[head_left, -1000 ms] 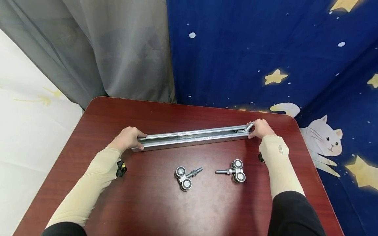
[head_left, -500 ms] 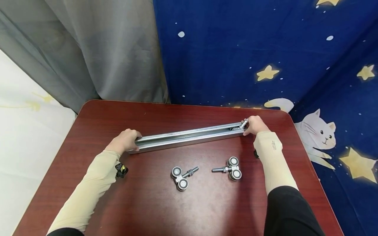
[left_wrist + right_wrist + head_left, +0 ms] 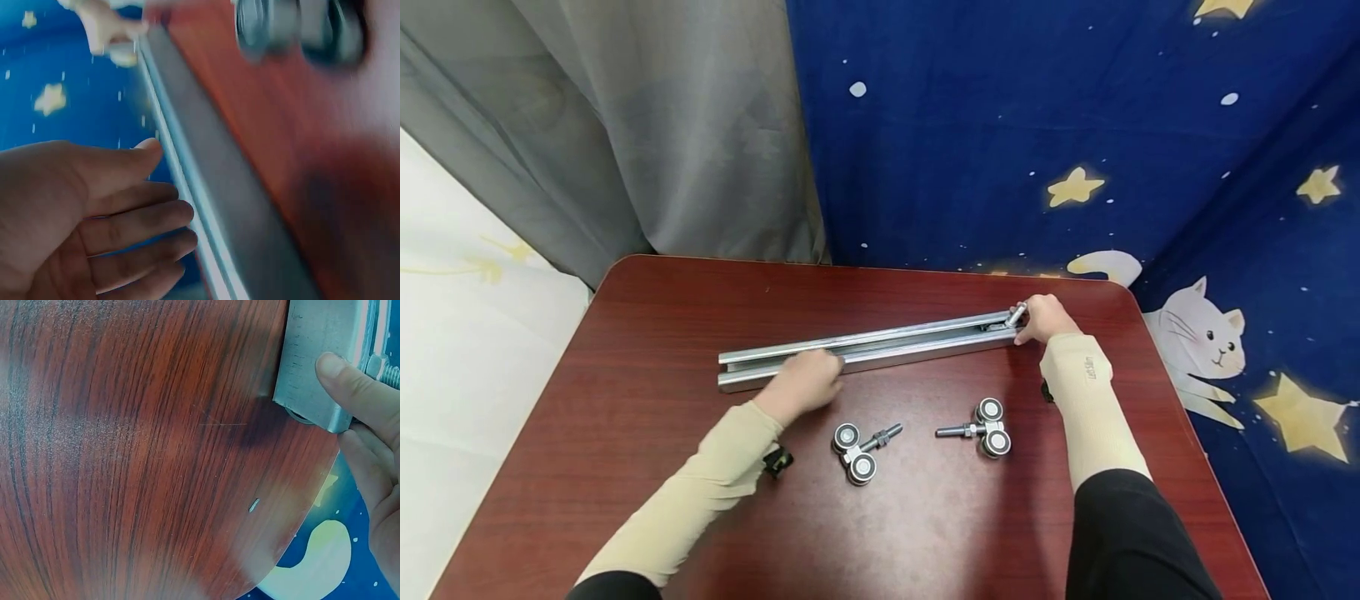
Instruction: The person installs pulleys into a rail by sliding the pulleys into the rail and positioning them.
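Note:
A silver metal C-channel rail (image 3: 917, 347) lies slightly slanted across the table, slot upward. At its right end a roller trolley sits inside, its threaded bolt (image 3: 1017, 314) sticking up through the slot. My right hand (image 3: 1047, 318) grips that end; in the right wrist view the thumb (image 3: 331, 367) presses on the rail's side. Near the rail's left half is my left hand (image 3: 808, 379), holding nothing, its fingers loosely extended in the left wrist view. Two more roller trolleys, a left one (image 3: 854, 455) and a right one (image 3: 985, 429), lie in front of the rail.
The reddish-brown wooden table (image 3: 700, 300) has rounded back corners. Behind it hang a grey curtain (image 3: 722, 150) and a blue star-patterned curtain (image 3: 940, 167). White cloth (image 3: 475, 350) hangs to the left.
My left hand has let go of the rail's left end and moved right along its front side. My right hand keeps its grip. The head view has shifted slightly.

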A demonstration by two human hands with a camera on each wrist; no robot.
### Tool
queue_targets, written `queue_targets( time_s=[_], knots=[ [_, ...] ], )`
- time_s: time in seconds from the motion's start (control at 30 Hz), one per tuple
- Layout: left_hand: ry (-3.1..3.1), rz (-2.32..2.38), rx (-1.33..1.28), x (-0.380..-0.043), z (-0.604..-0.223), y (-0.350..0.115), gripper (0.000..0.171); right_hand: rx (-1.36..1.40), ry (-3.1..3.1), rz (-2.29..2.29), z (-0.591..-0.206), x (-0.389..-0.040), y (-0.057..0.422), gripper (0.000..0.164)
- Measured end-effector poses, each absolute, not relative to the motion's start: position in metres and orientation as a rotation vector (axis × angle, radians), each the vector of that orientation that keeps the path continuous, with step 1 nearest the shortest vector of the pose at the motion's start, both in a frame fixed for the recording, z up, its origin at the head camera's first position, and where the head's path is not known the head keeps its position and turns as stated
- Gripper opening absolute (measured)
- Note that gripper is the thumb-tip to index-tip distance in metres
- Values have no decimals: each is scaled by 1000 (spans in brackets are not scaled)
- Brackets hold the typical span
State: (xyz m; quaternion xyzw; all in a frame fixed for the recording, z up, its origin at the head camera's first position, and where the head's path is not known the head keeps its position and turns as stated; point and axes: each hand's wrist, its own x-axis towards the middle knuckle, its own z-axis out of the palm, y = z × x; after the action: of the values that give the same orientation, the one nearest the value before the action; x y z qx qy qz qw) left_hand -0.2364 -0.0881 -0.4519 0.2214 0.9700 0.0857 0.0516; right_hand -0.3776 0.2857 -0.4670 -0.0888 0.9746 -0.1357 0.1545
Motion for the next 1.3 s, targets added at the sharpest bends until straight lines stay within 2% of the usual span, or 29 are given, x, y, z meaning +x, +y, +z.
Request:
queue_targets(
  time_s=[0.27,0.63,1.0,1.3],
  knots=[
    [2814,301,821,-229,-471,-40,25,-251,2803,-389,-467,-379,283,44],
    [2719,228,818,-215,-491,-19,35,-289,2820,-389,-468,-379,286,43],
    [2716,219,841,-214,-498,-14,28,-291,2833,-372,-469,-378,286,46],
    [2708,422,754,-216,-492,-23,25,-253,2819,-361,-468,-377,284,42]
  ],
)
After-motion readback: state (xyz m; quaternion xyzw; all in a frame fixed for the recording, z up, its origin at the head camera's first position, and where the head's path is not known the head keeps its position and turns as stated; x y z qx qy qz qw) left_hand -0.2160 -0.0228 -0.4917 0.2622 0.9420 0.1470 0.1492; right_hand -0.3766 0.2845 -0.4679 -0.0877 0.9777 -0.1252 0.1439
